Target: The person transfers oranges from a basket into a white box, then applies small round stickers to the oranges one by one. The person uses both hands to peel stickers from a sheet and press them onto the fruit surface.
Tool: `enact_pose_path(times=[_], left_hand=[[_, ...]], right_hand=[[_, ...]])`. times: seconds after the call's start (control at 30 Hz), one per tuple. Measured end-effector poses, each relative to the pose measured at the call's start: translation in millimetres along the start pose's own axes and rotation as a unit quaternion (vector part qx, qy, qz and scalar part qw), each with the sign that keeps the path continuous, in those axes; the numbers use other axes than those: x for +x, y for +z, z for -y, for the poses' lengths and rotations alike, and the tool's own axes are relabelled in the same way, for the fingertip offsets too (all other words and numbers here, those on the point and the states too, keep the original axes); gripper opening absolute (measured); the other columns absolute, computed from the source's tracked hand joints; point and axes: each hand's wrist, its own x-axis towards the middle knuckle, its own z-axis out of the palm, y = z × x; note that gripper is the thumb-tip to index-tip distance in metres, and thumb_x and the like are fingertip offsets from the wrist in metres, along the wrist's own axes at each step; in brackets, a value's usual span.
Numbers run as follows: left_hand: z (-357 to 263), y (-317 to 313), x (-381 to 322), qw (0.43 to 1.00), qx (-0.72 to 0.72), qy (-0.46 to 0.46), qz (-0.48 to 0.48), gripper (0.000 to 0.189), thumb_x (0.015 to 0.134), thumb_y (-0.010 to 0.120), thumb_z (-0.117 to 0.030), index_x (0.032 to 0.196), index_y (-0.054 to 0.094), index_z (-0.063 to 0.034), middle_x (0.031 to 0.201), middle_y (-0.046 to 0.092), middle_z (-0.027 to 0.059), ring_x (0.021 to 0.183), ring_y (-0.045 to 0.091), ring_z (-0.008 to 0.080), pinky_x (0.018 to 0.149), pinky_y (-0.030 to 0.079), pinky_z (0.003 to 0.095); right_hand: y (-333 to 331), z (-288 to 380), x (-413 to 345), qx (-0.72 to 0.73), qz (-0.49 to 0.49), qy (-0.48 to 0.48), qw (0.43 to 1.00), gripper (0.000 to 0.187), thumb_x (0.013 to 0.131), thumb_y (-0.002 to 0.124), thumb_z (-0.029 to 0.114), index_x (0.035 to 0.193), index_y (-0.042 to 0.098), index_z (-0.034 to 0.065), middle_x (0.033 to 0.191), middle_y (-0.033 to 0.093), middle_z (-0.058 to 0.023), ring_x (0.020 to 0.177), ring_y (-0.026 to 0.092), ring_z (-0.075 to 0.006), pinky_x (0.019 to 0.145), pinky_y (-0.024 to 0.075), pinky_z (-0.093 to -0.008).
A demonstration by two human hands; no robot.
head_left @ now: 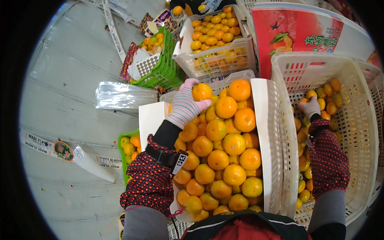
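Observation:
My left hand [189, 103], in a striped knit glove, curls its fingers and thumb around a mandarin [202, 92] at the far left part of the packed crate. Beneath and nearer to me, rows of mandarins [218, 159] fill that crate, which has white liner flaps [264, 144] along its sides. Deep in a white slatted plastic crate [357, 120] on the right, my gloved right hand [311, 107] touches mandarins [303, 101] with bent fingers. Whether it grips one is hard to see. Loose mandarins [331, 108] lie around that hand.
Behind stand a clear plastic crate of mandarins [216, 36] and stacked green crates [159, 69]. A red printed carton [294, 36] leans at the back right. Clear plastic wrap [126, 95] lies on the left. Another green crate [122, 156] sits beside my left forearm. Tape strips [39, 144] mark the floor.

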Motion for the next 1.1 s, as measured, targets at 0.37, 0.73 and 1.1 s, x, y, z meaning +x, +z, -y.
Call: enact_pose_path(times=[0.37,0.73,1.1], left_hand=[[13,4,-61,0.991,0.118,0.056,0.027,0.068,0.077,0.079,-0.027,0.131,0.047,-0.0004,0.121,0.055,0.0236,0.110,0.055,0.0400,0.096,0.047,0.0433],[16,19,-65,0.962,0.256,0.057,0.071,0.061,0.090,0.064,-0.032,0.141,0.042,-0.0082,0.118,0.052,0.0213,0.102,0.055,0.0411,0.090,0.045,0.0490],[31,25,-64,0.964,0.252,0.080,0.039,0.059,0.091,0.063,-0.034,0.139,0.043,-0.0067,0.113,0.054,0.0209,0.100,0.055,0.0400,0.089,0.042,0.0486]], right_hand=[[-107,-7,-60,0.758,0.343,0.071,0.551,0.046,0.096,0.055,0.037,0.128,0.055,0.0037,0.120,0.065,-0.0101,0.104,0.064,-0.0227,0.081,0.0578,-0.0302],[-156,15,-132,0.751,0.466,0.096,0.458,0.073,0.093,0.053,0.062,0.137,0.047,0.0037,0.123,0.060,-0.0208,0.084,0.059,-0.0278,0.073,0.0528,-0.0394],[-167,35,-168,0.727,0.513,0.049,0.454,0.055,0.095,0.058,0.050,0.124,0.055,0.0042,0.108,0.065,-0.0169,0.073,0.060,-0.0214,0.062,0.0526,-0.0326]])
